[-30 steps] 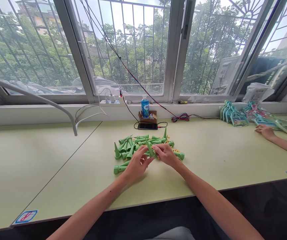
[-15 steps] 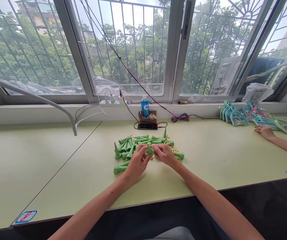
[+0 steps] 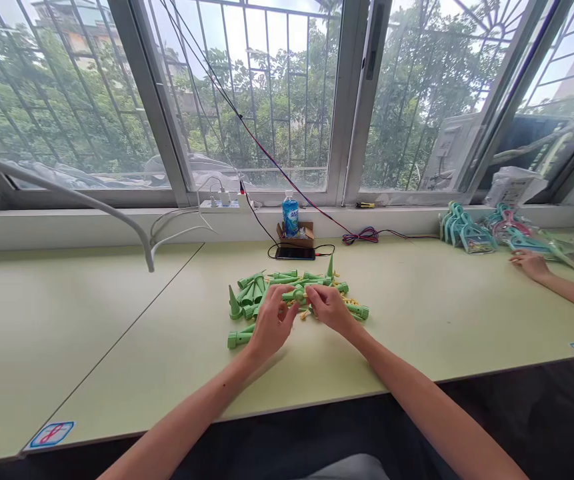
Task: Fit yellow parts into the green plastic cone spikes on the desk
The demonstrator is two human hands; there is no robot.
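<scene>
My left hand [image 3: 271, 325] is closed around a green plastic plant watering spike [image 3: 297, 293], held just above the table with its round end towards my right hand. My right hand [image 3: 333, 309] pinches a small yellow piece [image 3: 306, 295] right at that end of the spike; whether it sits inside, I cannot tell. Behind and around both hands lies a pile of similar green spikes [image 3: 249, 293], several with ribbed caps, some standing tip up. Small yellow pieces [image 3: 353, 301] are scattered among them, partly hidden by my right hand.
Behind the pile a phone [image 3: 295, 253] lies plugged in by a cable, near a blue bottle [image 3: 290, 215] in a small carton. A grey bent tube [image 3: 117, 210] reaches in at left. At right another person's hand [image 3: 531, 264] rests near teal hangers [image 3: 467, 228].
The spike in my left hand has turned from tip up to lying sideways, its round end now facing me and my right hand. Both hands have barely shifted.
</scene>
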